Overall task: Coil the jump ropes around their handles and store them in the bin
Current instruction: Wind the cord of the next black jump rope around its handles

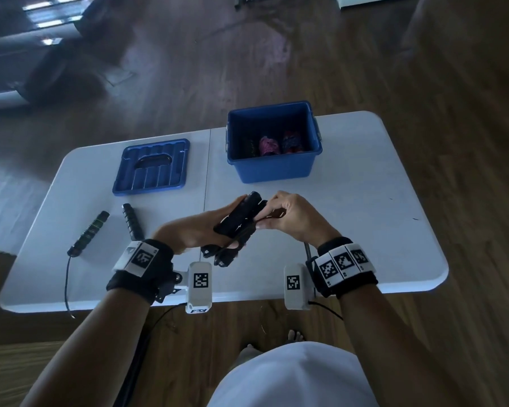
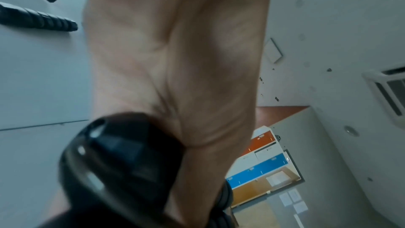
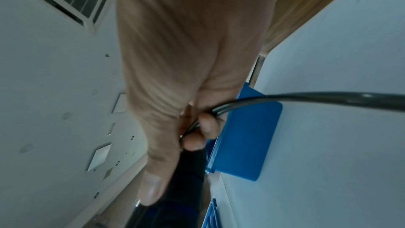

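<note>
Only the right wrist view shows the right hand (image 3: 175, 79) pinching black rope (image 3: 328, 97); left hand (image 1: 200, 227) grip holds black handles (image 1: 238, 221).

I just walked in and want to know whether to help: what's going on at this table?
A person is coiling a black jump rope. The left hand holds its pair of black handles together, while the right hand pinches the black cord against them. The open blue bin already holds a few coiled ropes, and its lid lies beside it. Another rope, with two dark handles, lies unwound on the white table.
</note>
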